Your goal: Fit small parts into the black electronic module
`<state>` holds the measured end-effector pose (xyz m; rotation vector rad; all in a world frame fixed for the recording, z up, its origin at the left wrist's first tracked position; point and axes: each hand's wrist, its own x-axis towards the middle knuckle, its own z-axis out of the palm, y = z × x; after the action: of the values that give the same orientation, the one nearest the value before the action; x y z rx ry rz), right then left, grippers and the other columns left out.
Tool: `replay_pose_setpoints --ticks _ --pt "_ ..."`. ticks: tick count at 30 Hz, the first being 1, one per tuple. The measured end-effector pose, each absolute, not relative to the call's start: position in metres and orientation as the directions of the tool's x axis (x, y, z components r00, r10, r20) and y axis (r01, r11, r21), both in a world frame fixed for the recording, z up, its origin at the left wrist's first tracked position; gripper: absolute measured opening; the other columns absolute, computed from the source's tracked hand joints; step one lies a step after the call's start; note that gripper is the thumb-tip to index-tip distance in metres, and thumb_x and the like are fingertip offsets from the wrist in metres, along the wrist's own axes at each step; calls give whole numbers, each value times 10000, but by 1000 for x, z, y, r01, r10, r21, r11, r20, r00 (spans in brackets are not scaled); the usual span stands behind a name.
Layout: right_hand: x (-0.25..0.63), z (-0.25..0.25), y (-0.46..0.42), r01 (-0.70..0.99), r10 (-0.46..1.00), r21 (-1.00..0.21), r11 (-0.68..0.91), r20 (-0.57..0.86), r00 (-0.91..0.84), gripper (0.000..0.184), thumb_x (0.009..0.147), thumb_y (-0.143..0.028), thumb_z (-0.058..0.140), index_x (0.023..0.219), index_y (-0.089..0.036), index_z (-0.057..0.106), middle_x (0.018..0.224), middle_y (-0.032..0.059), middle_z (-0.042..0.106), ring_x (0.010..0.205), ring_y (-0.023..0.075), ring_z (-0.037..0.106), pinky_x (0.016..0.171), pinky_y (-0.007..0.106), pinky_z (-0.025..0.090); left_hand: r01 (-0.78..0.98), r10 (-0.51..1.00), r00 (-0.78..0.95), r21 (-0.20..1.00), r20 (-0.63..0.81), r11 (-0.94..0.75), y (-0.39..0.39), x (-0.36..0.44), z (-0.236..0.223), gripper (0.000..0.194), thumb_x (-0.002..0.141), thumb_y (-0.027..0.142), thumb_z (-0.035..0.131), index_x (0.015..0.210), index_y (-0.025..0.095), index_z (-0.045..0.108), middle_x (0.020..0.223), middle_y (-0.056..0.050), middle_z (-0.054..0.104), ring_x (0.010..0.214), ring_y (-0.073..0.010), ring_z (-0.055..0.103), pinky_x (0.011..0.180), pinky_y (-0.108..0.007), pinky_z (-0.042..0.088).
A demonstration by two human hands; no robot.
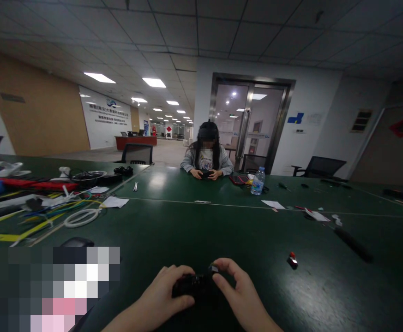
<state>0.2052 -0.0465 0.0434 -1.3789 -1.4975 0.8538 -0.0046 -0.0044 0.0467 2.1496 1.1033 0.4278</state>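
Observation:
My left hand (163, 291) is closed around a small black object (189, 285), low in the middle of the view. Its kind is hard to make out in the dim light. Thumb and fingertips of my right hand (237, 287) pinch a small dark block-like piece (213, 268) with a shiny face, right beside the black object. Whether the two parts touch I cannot tell. On the green table (256, 240), to the right of my hands, lies a small red and silver piece (292, 260).
Across the table a person (207, 154) holds a dark object in both hands. A water bottle (257, 181) stands near them. Coiled white cable (81, 218), wires and red strips crowd the left. A dark rod (353, 244) and paper (317, 215) lie on the right.

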Motion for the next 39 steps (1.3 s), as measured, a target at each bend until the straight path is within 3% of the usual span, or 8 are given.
replay_pose_setpoints --ticks 4,14,27,39 --pt "218 44 -46 272 982 -953 130 162 98 269 764 -386 583 962 -208 619 977 54 653 968 239 578 888 371 409 560 799 601 712 4 -425 -4 -7 43 384 745 259 600 1120 294 522 1022 0 586 936 -213 513 800 -311 389" --pt "244 20 -58 -38 958 -998 -50 -59 282 531 653 -552 662 1064 -222 595 1076 71 642 1069 266 544 917 382 420 537 800 599 762 -42 -363 -7 -10 49 414 774 244 572 1175 294 484 1076 -16 566 979 -223 515 847 -343 390" --pt "237 25 -59 -183 939 -982 -51 -110 327 527 576 -578 701 956 -216 652 918 63 665 826 228 595 733 343 484 505 772 636 751 10 -426 -4 -10 46 415 778 266 549 1186 283 475 1178 -33 548 1061 -238 486 934 -370 352" --pt "241 23 -59 -187 929 -980 -63 -126 348 546 548 -566 722 970 -227 643 961 63 664 874 248 596 750 352 486 529 791 612 750 -14 -396 -7 -8 52 433 705 213 621 1124 275 533 1085 -16 582 997 -220 505 881 -336 387"
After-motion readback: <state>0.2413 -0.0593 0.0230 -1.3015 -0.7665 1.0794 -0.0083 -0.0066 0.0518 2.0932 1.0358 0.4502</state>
